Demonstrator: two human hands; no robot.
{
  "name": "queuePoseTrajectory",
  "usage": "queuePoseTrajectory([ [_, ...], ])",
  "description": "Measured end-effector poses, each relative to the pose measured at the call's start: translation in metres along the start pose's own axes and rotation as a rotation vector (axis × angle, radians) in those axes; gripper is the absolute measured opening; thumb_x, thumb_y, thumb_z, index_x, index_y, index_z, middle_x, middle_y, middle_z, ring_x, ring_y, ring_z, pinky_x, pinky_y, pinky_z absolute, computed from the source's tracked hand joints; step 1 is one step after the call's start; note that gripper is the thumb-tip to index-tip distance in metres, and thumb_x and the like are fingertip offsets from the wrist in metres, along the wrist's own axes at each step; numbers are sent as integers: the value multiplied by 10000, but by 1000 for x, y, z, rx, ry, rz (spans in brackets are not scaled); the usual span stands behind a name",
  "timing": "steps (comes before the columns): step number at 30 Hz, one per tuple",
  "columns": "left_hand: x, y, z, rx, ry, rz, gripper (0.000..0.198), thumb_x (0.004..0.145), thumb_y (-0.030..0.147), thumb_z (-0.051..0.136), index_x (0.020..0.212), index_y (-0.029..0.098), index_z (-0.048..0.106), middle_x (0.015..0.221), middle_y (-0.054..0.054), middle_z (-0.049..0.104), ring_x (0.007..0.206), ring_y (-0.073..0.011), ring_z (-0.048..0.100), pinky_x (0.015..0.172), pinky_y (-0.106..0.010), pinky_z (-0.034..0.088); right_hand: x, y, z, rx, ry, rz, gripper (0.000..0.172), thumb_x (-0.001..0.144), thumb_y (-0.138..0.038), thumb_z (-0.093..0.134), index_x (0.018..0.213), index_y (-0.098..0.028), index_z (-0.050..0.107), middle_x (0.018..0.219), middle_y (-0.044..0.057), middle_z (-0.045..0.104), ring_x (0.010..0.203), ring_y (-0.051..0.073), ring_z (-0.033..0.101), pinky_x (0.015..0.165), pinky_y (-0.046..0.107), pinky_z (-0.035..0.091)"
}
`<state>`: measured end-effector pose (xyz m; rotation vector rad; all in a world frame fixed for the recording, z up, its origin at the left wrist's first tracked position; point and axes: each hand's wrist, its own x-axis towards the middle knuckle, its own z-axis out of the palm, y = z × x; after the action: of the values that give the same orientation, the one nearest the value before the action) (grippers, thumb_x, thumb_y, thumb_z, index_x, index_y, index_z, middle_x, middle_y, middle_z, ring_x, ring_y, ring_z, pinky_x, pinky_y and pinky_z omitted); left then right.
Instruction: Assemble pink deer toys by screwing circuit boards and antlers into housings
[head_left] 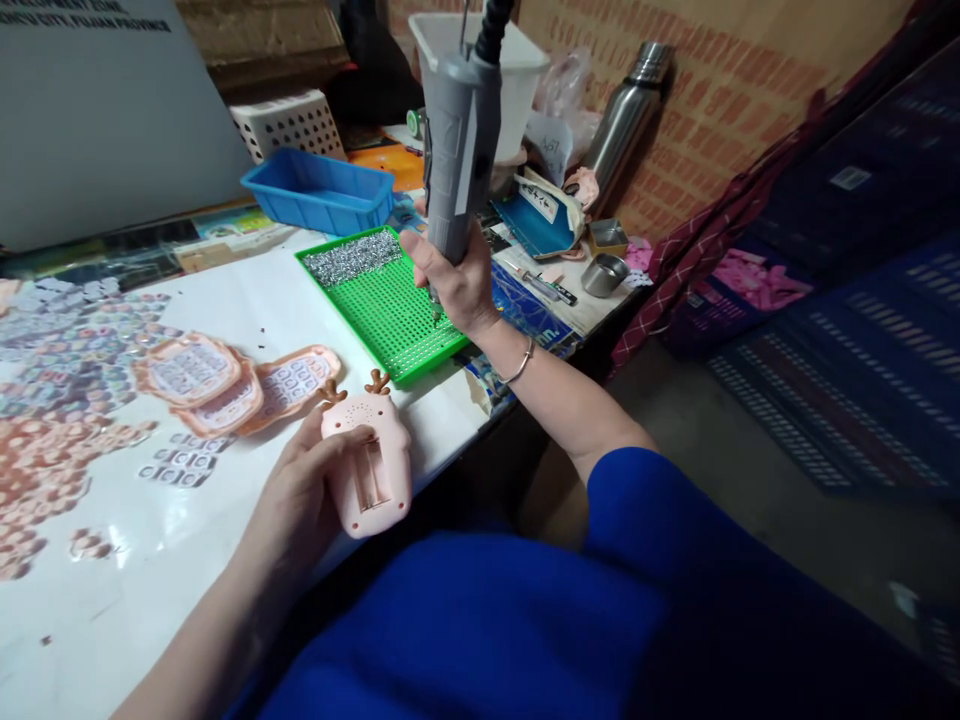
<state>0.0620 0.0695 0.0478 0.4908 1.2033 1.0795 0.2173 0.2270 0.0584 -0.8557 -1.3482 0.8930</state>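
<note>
My left hand (296, 500) grips a pink deer-shaped toy shell (369, 455) with brown antlers, lying back side up near the table's front edge. My right hand (457, 285) is wrapped round a grey electric screwdriver (457, 150) held upright, its cord running up out of view. The screwdriver tip touches the green perforated tray (382, 310), which holds a heap of small silver screws (352, 255) along its far end.
Pink toy front panels (225, 385) and several small keypad pieces (67, 340) lie spread over the white table (150, 560) at the left. A blue plastic bin (319, 190), a white basket (289, 122), a steel flask (626, 115) and small tins (604, 272) stand behind the tray. Dark crates (847, 330) fill the right.
</note>
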Motion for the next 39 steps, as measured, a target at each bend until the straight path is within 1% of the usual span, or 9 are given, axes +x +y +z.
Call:
queuePoseTrajectory([
  [6, 0, -5, -5, 0, -15, 0, 446, 561, 263, 904, 940, 170, 689, 798, -31, 764, 610, -152, 668, 564, -212, 541, 10, 17, -4, 65, -51, 19, 698, 599, -752, 778, 1029, -253, 545, 596, -140, 475, 530, 38, 444, 570, 224, 482],
  [9, -4, -6, -5, -10, -10, -16, 490, 532, 274, 928, 954, 168, 702, 780, -30, 762, 598, -148, 665, 550, -201, 529, 10, 17, -4, 51, -88, 8, 682, 589, -727, 805, 997, -251, 540, 595, -140, 475, 524, 40, 443, 580, 237, 487],
  [15, -10, -7, -7, -2, -8, 1, 495, 498, 275, 934, 919, 163, 698, 804, -32, 763, 603, -146, 665, 537, -198, 526, 2, -2, 0, 63, 9, -37, 605, 659, -681, 782, 1008, -242, 555, 617, -107, 512, 522, 81, 466, 599, 283, 509],
  [17, -9, -9, -9, -9, -22, 12, 479, 540, 268, 919, 950, 165, 696, 813, -31, 762, 604, -138, 664, 545, -193, 523, 3, -10, 2, 93, -5, -66, 618, 644, -683, 788, 1002, -232, 564, 594, -108, 502, 504, 81, 456, 571, 280, 481],
  [20, -7, -12, -10, -39, -14, 21, 485, 552, 271, 899, 973, 157, 687, 798, -34, 754, 608, -144, 665, 562, -204, 528, 1, -26, 9, 147, -31, -110, 519, 720, -588, 783, 1037, -230, 580, 576, -104, 496, 491, 92, 465, 548, 275, 450],
  [25, -7, -10, -7, -35, -15, 21, 468, 541, 282, 864, 952, 149, 686, 824, -39, 746, 635, -157, 665, 579, -226, 523, -33, -63, 32, 262, -169, -107, 388, 820, -528, 714, 1087, -288, 567, 569, -95, 493, 477, 117, 454, 510, 276, 424],
  [30, -9, -7, -1, -53, -6, 40, 414, 535, 261, 827, 908, 158, 678, 762, -25, 720, 612, -159, 636, 587, -247, 515, -67, -90, 52, 370, -347, 14, 368, 755, -435, 782, 989, -265, 554, 639, -95, 486, 526, 111, 498, 586, 276, 485],
  [35, -8, -9, -4, -60, -47, 71, 363, 568, 275, 830, 882, 170, 681, 742, -19, 712, 611, -149, 616, 610, -246, 512, -70, -86, 54, 298, -462, 60, 229, 798, -369, 748, 891, -226, 595, 631, -75, 493, 620, 120, 530, 737, 275, 532],
  [39, -8, -9, -5, -66, -73, 87, 364, 571, 287, 839, 882, 173, 687, 761, -27, 714, 647, -168, 636, 643, -259, 517, -67, -78, 55, 225, -476, 42, 403, 746, -582, 769, 924, -239, 657, 624, -53, 492, 660, 158, 574, 724, 300, 561],
])
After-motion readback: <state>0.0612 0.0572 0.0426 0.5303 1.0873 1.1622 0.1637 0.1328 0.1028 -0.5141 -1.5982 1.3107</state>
